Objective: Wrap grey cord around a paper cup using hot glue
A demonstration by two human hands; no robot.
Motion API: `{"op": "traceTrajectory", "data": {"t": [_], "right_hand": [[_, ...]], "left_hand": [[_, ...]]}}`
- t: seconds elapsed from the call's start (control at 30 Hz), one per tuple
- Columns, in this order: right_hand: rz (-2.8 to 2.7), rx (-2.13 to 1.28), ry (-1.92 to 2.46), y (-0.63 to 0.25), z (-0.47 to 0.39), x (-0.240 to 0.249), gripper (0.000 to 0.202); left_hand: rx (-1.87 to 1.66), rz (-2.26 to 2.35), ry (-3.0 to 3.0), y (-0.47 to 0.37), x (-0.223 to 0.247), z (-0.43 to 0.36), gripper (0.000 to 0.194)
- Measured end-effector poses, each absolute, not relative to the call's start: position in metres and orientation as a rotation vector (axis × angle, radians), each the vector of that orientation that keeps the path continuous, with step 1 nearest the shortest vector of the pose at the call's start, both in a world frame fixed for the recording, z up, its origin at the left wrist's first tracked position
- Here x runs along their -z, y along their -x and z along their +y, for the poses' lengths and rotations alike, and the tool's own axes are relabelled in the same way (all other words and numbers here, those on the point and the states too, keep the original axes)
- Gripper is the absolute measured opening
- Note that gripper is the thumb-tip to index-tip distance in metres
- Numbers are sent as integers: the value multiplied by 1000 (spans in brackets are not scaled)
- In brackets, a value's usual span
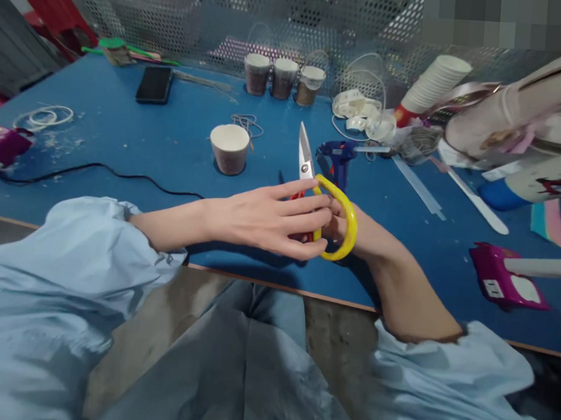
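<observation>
In front of me a pair of scissors (347, 230) with yellow handles points away from my body, its blades together. My right hand (339, 220) is closed around the handle; its fingers are partly hidden. My left hand (265, 218) lies across from the left, back upward, fingers stretched out over the handle and the right fingers. Its thumb is out of sight. Something red shows beneath the fingers, too covered to name. Just beyond stand a paper cup (229, 150) on the left and a blue glue gun (338, 155) on the right.
Three filled paper cups (285, 79) stand along the perforated back panel. A phone (154, 84) and thin wires lie at back left. A stack of paper cups (435, 83), ribbon rolls (356, 107) and a purple device (507, 274) are on the right. A black cable (135, 177) crosses the left.
</observation>
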State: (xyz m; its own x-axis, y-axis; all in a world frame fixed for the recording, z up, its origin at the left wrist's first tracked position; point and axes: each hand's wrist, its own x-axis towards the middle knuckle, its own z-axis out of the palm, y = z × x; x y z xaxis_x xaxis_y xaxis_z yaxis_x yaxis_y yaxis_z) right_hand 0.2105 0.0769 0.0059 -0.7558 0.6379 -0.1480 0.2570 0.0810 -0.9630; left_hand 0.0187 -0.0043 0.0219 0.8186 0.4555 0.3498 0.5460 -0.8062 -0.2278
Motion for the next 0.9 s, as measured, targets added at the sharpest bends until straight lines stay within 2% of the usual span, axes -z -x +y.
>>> {"op": "traceTrajectory", "data": {"t": [0.23,0.43,0.5,0.6,0.7,0.9], "right_hand": [[-1715,-2014,825,-201,76,3,38],[-1529,-2266,760,-205,71,0,41],[-1537,-2259,788,-202,69,0,42],[-1651,-2048,880,-199,72,1,44],[-1826,-1601,1014,-205,77,-1,56],[-1918,-936,1132,-253,68,-24,58]], "left_hand": [[450,-663,2624,-3,-13,7,34],[383,-727,2631,-8,-6,5,39],[437,-708,2630,-9,-3,3,39],[478,-714,2596,-2,-4,-2,42],[516,-860,2506,21,-8,-6,45],[1104,-1524,2212,86,-16,9,65]]}}
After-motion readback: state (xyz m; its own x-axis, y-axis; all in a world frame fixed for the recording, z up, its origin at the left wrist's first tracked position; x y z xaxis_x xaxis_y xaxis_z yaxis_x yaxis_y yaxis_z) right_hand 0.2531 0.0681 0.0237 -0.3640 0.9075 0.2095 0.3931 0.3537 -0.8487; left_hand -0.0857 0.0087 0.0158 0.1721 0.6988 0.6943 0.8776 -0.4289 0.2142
